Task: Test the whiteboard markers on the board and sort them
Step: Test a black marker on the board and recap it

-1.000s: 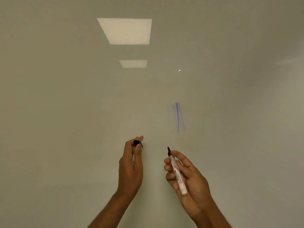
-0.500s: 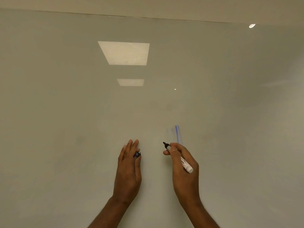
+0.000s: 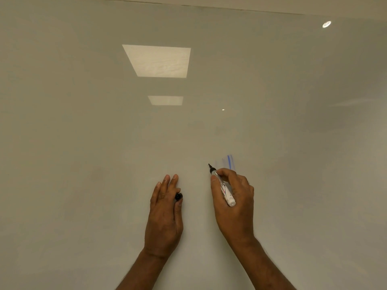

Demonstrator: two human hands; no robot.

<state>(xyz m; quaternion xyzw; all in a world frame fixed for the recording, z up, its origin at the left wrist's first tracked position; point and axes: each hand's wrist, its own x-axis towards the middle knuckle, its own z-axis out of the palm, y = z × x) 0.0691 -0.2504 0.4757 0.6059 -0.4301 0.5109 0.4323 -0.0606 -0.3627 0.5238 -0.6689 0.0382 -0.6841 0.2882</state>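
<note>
The right hand is holding the marker with curled fingers, its tip near the board, just beside the blue lines. The left hand is pinching the cap. That small pinch could be letting the cap slip and fall.

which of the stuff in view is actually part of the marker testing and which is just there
Part of the job:
marker, uncapped, in the right hand, tip toward the board
black cap, pinched in the left hand
blue strokes beside the tip

Just there:
reflected ceiling panels on the board
small round light above its top edge
</note>
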